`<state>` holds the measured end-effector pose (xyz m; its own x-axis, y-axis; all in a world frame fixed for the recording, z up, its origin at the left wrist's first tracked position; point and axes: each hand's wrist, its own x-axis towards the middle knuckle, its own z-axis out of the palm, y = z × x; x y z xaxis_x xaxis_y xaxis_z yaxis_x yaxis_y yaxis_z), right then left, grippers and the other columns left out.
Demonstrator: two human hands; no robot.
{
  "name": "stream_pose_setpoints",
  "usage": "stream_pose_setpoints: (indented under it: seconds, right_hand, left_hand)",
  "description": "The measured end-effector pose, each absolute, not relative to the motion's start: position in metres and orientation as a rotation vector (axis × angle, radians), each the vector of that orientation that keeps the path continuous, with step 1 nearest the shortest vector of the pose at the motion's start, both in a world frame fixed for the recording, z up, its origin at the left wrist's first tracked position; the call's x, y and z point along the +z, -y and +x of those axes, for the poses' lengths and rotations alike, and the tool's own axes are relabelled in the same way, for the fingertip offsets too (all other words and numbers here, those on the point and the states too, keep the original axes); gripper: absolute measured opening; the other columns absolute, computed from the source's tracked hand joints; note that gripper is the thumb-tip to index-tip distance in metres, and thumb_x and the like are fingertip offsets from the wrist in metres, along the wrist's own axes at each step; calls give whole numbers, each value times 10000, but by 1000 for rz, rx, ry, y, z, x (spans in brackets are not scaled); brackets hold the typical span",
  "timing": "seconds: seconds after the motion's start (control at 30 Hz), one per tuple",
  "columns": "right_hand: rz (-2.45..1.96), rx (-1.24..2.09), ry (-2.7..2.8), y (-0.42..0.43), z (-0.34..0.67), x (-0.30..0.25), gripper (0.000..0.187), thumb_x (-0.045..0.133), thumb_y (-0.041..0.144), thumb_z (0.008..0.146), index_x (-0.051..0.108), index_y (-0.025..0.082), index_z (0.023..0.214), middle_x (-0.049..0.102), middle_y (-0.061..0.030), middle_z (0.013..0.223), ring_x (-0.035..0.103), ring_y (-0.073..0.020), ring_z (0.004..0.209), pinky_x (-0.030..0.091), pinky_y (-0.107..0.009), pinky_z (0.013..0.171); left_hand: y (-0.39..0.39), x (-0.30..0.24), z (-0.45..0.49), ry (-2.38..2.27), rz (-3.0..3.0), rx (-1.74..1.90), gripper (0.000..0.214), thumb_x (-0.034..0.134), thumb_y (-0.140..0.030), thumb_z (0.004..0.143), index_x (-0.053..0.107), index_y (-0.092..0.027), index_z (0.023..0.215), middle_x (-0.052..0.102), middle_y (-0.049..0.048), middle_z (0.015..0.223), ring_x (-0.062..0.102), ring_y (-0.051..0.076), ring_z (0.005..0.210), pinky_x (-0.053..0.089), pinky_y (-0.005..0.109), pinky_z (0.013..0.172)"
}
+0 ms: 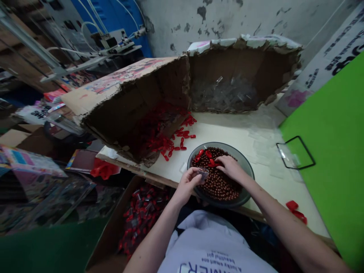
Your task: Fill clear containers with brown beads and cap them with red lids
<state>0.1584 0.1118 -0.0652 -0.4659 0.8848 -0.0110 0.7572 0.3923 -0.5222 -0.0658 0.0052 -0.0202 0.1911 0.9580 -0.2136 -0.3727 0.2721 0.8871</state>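
Observation:
My left hand (189,182) is closed around a small clear plastic container (203,173), held over the left part of a grey bowl (250,167). Round brown beads (222,185) fill much of this bowl. Over the beads, the fingertips of my right hand (231,167) pinch a red plastic cap (212,163). Other red caps (198,156) lie on the beads beside it. Part of the cap at my right fingertips is hidden by the fingers.
Red caps (159,136) spill from a cut cardboard box (127,94) at the left. Behind, another box (273,72) holds clear containers (224,93). A carton (136,216) of red-capped containers stands below left. A green panel (335,151) with a black wire frame (315,165) borders the right.

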Motion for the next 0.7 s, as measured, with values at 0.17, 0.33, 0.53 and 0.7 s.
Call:
stream_pose_setpoints:
  seconds: [0.17,0.33,0.53,0.7]
  right_hand:
    - [-1423,772,2364,-117,163,-66,129,636,194,774,685,176,892,666,-102,917,582,-255,927,423,-408,881]
    - [-1391,1016,2225,-107,178,-46,241,624,375,811,678,174,933,683,-69,922,620,-212,843,474,-369,794]
    - [-1213,1794,1224,-74,171,-1,347,760,426,702,686,214,967,699,-17,902,632,-147,781,487,-293,761]
    - [-1146,1830,1128,-62,164,13,282,804,359,665,698,230,892,683,11,864,611,-120,753,472,-250,727]
  left_hand:
    - [-6,-15,-63,-960,809,1067,337,647,-395,812,577,-169,1052,680,100,1086,658,208,965,500,298,805]
    - [-10,-12,-54,-983,925,1044,318,604,-366,843,600,-161,1086,673,95,1077,640,172,930,488,267,794]
    - [-18,-13,-30,-967,967,984,334,583,-360,847,612,-157,1111,663,88,1065,624,151,845,499,253,731]
    - [-19,-4,-13,-926,1025,936,307,580,-338,836,620,-156,1079,646,55,955,576,118,717,471,225,630]
